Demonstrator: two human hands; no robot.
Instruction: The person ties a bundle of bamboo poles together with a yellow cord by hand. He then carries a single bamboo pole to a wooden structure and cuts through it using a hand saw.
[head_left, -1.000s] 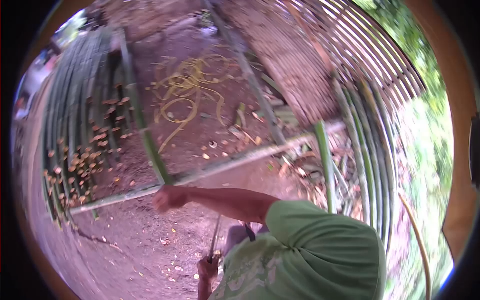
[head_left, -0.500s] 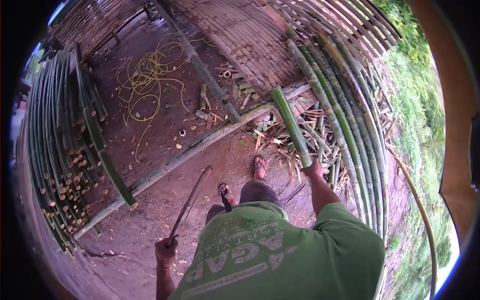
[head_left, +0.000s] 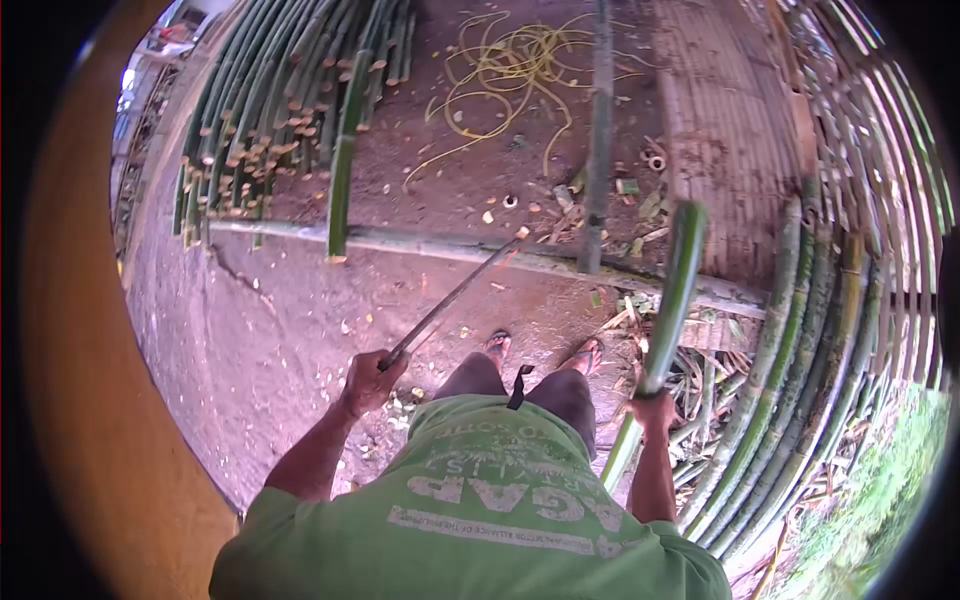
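My left hand (head_left: 376, 382) is closed around the near end of a long, thin dark tool (head_left: 450, 302), which looks like a narrow blade and points up and away over the ground. At the right, my right hand (head_left: 654, 408) grips a thick green bamboo piece (head_left: 674, 292) near its lower part. The bamboo stands at a slight tilt, its upper end beyond the hand, and more green bamboo shows below the fist. My two hands are far apart, on either side of the green shirt (head_left: 500, 490).
A bamboo beam (head_left: 420, 243) crosses in front of my feet. Cut poles (head_left: 270, 90) are stacked at the upper left. A yellow rope (head_left: 520, 70) lies coiled on the ground. Long poles (head_left: 775, 390), split scraps (head_left: 705, 385) and a slatted bamboo panel (head_left: 725, 130) are at the right.
The view has turned, so the stack and the rope sit further right. Both hands appear higher and lower respectively in view, still holding the tool and the bamboo, which now leans the other way.
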